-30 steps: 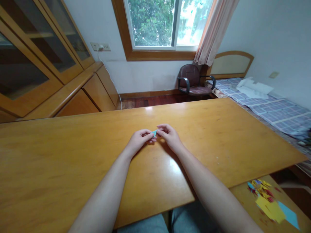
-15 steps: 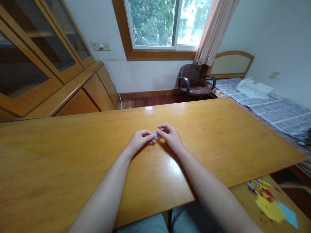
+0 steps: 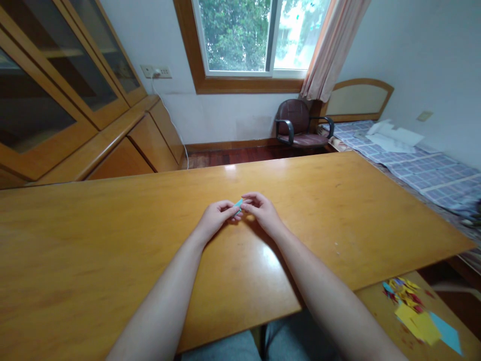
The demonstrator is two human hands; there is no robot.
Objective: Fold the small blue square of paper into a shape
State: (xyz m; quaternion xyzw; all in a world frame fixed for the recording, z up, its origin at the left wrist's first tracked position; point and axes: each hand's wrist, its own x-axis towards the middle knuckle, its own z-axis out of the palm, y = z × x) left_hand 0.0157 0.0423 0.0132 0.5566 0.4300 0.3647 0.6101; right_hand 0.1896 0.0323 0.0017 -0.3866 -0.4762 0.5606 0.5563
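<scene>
A small folded piece of light blue paper [image 3: 238, 204] is pinched between both hands over the middle of the wooden table [image 3: 93, 235]. My left hand [image 3: 216, 216] grips its near left side with curled fingers. My right hand [image 3: 263, 210] pinches the right end with thumb and fingertips. Most of the paper is hidden by the fingers. Both hands rest low on the tabletop.
A lower stool or side table at the bottom right carries coloured paper sheets and scraps [image 3: 421, 313]. A brown armchair [image 3: 298, 125] stands under the window, a bed [image 3: 421, 160] runs along the right, and wooden cabinets [image 3: 75, 110] line the left wall.
The hands stay together in the same place. Only the fingers have shifted slightly on the blue paper, which now tilts a little more upward.
</scene>
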